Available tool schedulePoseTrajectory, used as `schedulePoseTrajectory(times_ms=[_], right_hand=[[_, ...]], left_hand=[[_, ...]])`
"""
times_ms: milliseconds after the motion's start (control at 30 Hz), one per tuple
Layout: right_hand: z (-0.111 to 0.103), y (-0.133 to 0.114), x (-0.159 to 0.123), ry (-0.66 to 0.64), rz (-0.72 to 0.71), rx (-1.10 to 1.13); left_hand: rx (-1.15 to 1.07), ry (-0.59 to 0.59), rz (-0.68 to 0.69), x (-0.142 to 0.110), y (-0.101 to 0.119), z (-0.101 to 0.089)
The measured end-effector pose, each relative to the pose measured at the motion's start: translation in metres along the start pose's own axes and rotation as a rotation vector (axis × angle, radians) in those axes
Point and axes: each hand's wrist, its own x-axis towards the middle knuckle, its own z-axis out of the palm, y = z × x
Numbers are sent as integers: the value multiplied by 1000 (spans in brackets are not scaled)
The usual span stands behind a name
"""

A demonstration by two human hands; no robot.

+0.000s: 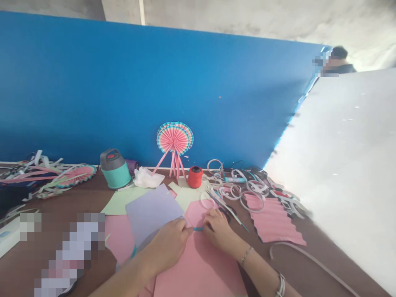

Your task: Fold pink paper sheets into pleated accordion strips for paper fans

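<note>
Teal strip (198, 228), btwn L hand (169, 244), R hand (218, 231)

A deep blue panel (139, 90) fills the upper left of the frame, with rough grey concrete (247, 20) above it. A white panel (343, 177) slants across the right, brightly lit. A person (338, 62) stands beyond the panels' upper right corner. A brown tabletop (309, 264) runs along the bottom.

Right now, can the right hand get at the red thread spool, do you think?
Probably yes: the right hand is near the red thread spool, with only flat pale green paper between them, though it holds a blue strip.
</note>
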Motion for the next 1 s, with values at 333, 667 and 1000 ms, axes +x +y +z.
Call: schedulePoseTrajectory(times_ms=[333, 667, 1000], right_hand=[[-3, 5, -2, 45, -55, 27], [-10, 15, -6, 29, -6, 46], [-6, 12, -2, 51, 61, 47]], left_hand=[[9, -36, -64, -1, 9, 0], [33, -35, -80, -2, 10, 3], [25, -58, -105, -1, 12, 1]])
